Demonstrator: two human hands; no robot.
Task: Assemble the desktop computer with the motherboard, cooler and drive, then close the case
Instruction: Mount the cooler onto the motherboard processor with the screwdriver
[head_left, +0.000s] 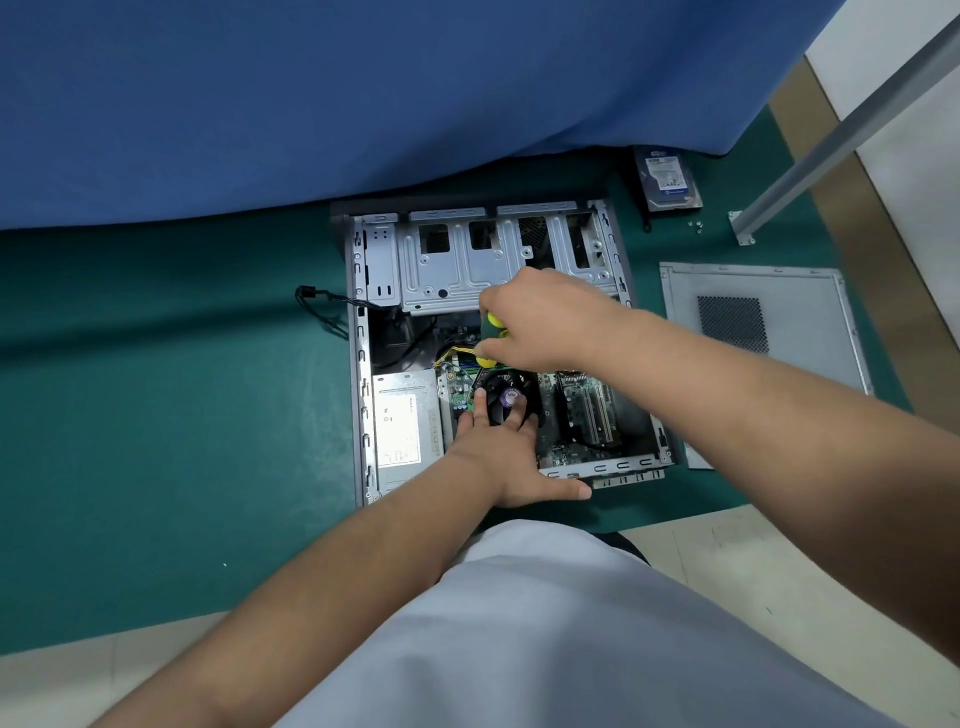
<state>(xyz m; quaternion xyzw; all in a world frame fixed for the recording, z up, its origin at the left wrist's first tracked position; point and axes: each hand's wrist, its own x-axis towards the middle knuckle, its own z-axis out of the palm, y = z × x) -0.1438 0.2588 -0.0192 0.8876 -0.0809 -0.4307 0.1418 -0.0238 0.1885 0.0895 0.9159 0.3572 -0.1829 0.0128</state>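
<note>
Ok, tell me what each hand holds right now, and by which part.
The right hand grips the screwdriver by its green-and-yellow handle. The left hand holds nothing; its straight fingers rest on the cooler fan.

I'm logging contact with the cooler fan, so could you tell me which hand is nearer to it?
Left. The left hand rests its fingers on the cooler fan. The right hand is above the fan's far edge, gripping the screwdriver.

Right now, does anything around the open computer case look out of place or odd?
Nothing damaged. A black cable hangs out over the case wall onto the green mat; the hard drive and side panel lie outside, uninstalled.
</note>
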